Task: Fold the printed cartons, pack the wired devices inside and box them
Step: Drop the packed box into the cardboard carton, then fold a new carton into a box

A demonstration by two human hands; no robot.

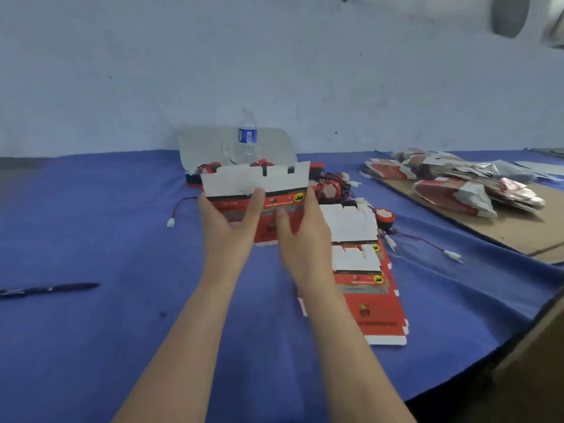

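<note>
I hold a red printed carton (268, 206) above the blue table, its white flap (253, 181) standing upright at the far side. My left hand (227, 221) grips its left side and my right hand (300, 230) its right side. Two more flat red cartons (363, 285) lie overlapped on the cloth just right of my right arm. Red wired devices (331, 189) sit behind the held carton, and another one (384, 215) lies to the right with red wires and white plugs (451, 255) trailing off.
A clear water bottle (247, 138) stands by an open tray (195, 148) at the wall. A pile of flat cartons (451, 184) rests on brown cardboard (525, 236) at right. A dark pen (48, 290) lies at left. A brown box edge (537, 355) rises at bottom right.
</note>
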